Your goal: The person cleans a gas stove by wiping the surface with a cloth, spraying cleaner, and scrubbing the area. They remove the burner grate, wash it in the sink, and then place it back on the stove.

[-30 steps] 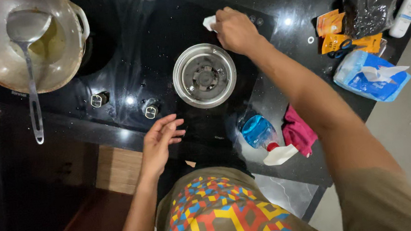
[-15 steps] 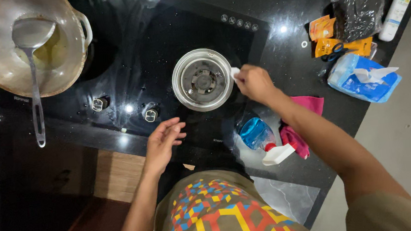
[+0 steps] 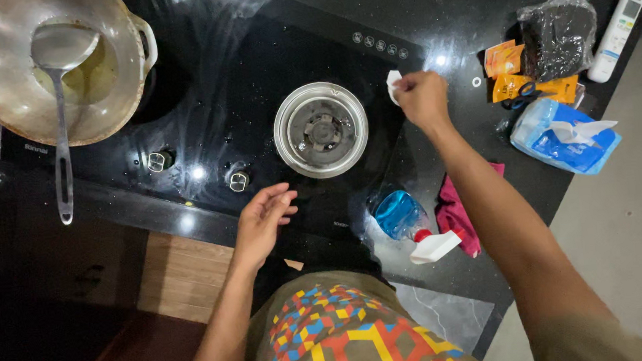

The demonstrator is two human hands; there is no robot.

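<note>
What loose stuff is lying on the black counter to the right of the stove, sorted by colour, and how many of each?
Blue: 2, spray bottle and wipes pack
Orange: 2 sachets
Pink: 1 cloth
White: 1 remote
Dark: 1 bag
Total: 7

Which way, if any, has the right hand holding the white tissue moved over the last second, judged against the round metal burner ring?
Yes. The right hand with the white tissue swept from beyond the burner ring to its right rim, then slightly outward.
</note>
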